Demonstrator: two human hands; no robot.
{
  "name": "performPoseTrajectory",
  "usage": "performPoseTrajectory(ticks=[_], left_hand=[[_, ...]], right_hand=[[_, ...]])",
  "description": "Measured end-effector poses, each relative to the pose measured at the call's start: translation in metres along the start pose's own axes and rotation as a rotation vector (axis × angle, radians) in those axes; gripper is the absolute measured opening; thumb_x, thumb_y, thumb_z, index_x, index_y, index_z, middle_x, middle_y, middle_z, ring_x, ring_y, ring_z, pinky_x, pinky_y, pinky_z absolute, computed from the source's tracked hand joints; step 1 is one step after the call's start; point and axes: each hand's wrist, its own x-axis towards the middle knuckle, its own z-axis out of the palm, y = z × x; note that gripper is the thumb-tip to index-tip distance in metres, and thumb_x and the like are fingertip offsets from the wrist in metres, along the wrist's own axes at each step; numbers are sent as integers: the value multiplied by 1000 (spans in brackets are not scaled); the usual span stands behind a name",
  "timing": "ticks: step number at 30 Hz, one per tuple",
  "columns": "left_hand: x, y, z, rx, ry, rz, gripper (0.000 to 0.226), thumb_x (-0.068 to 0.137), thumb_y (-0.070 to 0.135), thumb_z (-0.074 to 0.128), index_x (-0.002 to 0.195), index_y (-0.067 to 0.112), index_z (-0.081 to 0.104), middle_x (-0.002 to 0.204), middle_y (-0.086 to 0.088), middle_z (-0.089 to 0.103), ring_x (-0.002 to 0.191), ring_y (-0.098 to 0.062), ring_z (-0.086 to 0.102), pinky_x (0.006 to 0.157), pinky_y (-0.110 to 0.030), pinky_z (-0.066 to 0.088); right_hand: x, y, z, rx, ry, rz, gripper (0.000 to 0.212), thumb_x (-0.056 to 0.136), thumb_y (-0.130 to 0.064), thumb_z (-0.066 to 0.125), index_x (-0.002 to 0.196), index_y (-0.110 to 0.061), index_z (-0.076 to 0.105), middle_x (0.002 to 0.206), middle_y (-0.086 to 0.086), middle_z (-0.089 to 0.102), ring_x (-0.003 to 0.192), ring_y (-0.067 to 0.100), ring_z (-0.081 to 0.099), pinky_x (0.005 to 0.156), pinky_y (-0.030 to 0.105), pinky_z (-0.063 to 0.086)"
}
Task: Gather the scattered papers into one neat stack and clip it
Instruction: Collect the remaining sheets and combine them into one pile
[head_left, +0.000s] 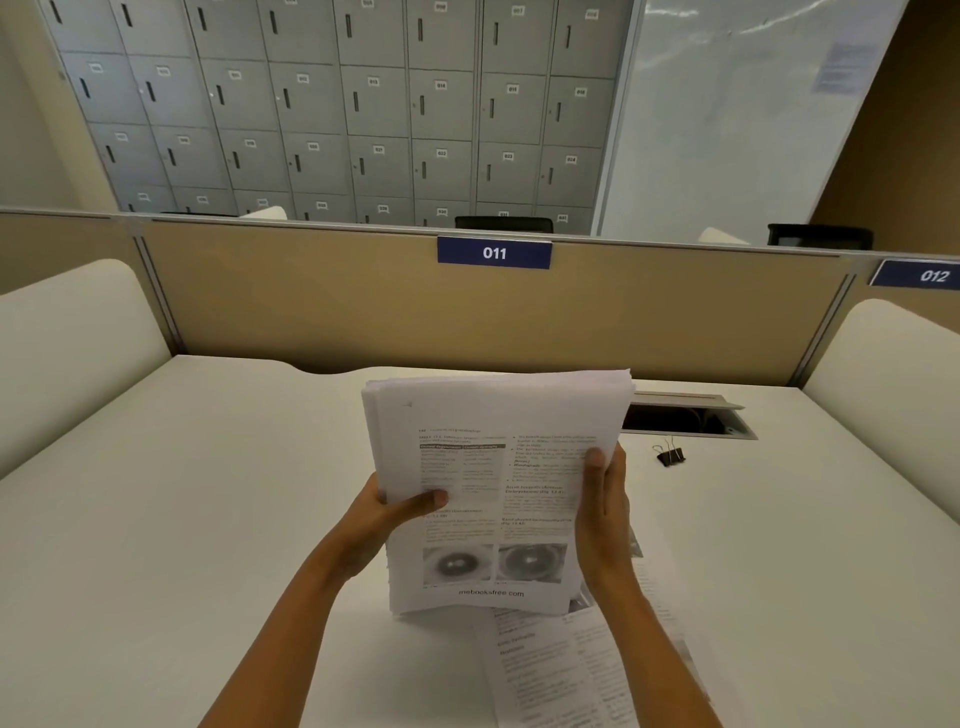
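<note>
At desk 011, I hold the stack (483, 415) of printed pages upright in front of me, with its lower edge apparently down on the white desk (208, 493). My left hand (395, 514) grips the stack's nine o'clock edge, thumb laid across the front page and fingers hidden behind. My right hand (605, 504) grips the three o'clock edge the same way, thumb on the print and fingers out of sight at the back. Both hands are closed on the paper and hold nothing else.

Most of the gathering looks done, since the bulk of the pages are between my hands. The stack is not yet neat. Its top edge at twelve o'clock is stepped and fanned, with sheets standing at different heights, so by my reckoning it needs squaring against the desk.

Some pages remain outside it. A few loose sheets (566, 670) lie flat on the desk at five o'clock from the stack, partly under my right forearm, and I cannot tell how many.

The clipping has not begun. The black binder clip (670, 456) sits untouched on the desk at about two o'clock from the stack, near my right hand and just short of the open cable tray (691, 415) below the divider (311, 301).
</note>
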Motion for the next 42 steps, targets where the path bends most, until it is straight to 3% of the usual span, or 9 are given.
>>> performPoseTrajectory(ticks=[8, 12, 16, 19, 24, 28, 32, 37, 42], left_hand=[[1, 4, -1, -51, 128, 70, 68, 46, 56, 81, 106, 28, 66, 104, -4, 71, 99, -27, 67, 79, -49, 56], [6, 10, -4, -292, 323, 156, 34, 81, 21, 66, 114, 17, 62, 112, -8, 69, 103, -27, 66, 82, -46, 56], [15, 11, 3, -515, 434, 219, 39, 87, 12, 56, 125, 19, 53, 118, -5, 65, 106, -26, 64, 83, -45, 55], [17, 1, 24, -612, 593, 65, 40, 84, 16, 63, 123, 15, 55, 107, -2, 68, 98, -24, 65, 68, -32, 59], [21, -32, 30, -630, 780, -203, 45, 82, 13, 67, 124, 6, 54, 114, -12, 63, 86, -24, 63, 78, -36, 53], [20, -59, -13, -648, 877, -279, 46, 82, -7, 59, 127, -5, 48, 126, -23, 55, 78, -26, 58, 58, -30, 57], [14, -82, -45, -328, 767, -437, 57, 79, -18, 53, 132, 1, 45, 133, -24, 48, 108, -38, 53, 88, -40, 46], [7, -84, -43, 250, 510, -455, 56, 82, -6, 56, 135, 8, 45, 137, -15, 49, 117, -34, 51, 100, -42, 44], [10, -81, -35, 634, 493, -387, 39, 95, 18, 45, 131, 4, 48, 138, -14, 48, 123, -29, 47, 105, -34, 34]], right_hand=[[8, -2, -18, -106, -111, 21, 43, 78, -33, 68, 115, -34, 45, 105, -10, 64, 89, 15, 67, 68, 23, 59], [7, 11, -40, -98, -104, 85, 34, 77, -25, 68, 108, -33, 55, 101, -3, 69, 89, 20, 68, 68, 21, 58], [1, 20, -35, 187, -36, 266, 77, 51, -45, 86, 117, -21, 54, 96, 4, 74, 84, 21, 72, 68, 25, 59], [-9, 30, -10, 357, -48, 378, 94, 31, -51, 90, 114, -21, 57, 103, 3, 73, 91, 18, 71, 72, 31, 59], [-16, 45, 9, 356, -94, 472, 54, 67, -10, 77, 117, -17, 58, 111, 6, 71, 100, 25, 67, 86, 49, 54], [2, 62, -15, 133, -126, 664, 44, 76, 4, 69, 117, -4, 56, 109, 19, 67, 94, 35, 66, 73, 50, 57], [9, 79, -35, -70, -58, 737, 42, 71, 4, 75, 109, 0, 59, 111, 20, 66, 89, 33, 65, 76, 46, 55], [3, 79, -34, -345, 101, 657, 53, 83, -5, 65, 130, -6, 41, 126, 16, 58, 114, 34, 55, 90, 38, 44], [1, 84, -36, -428, 26, 616, 42, 91, -8, 52, 133, -10, 44, 129, 13, 56, 102, 25, 53, 80, 28, 40]])
